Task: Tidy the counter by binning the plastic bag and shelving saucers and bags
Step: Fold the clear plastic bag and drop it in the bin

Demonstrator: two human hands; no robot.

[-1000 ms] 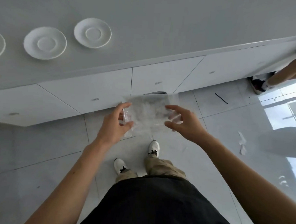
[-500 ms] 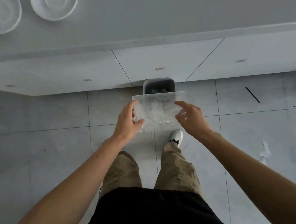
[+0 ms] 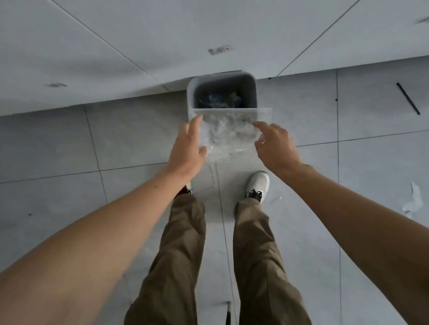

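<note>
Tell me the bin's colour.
Light grey bin, dark inside, with crumpled waste; clearest in the head view.

Light was soft, even and cool, with faint shadows under the legs on the floor [image 3: 59, 154]. Motion blur smeared the cabinet fronts [image 3: 116, 33]; wide-angle distortion stretched both forearms toward the bottom corners.
</note>
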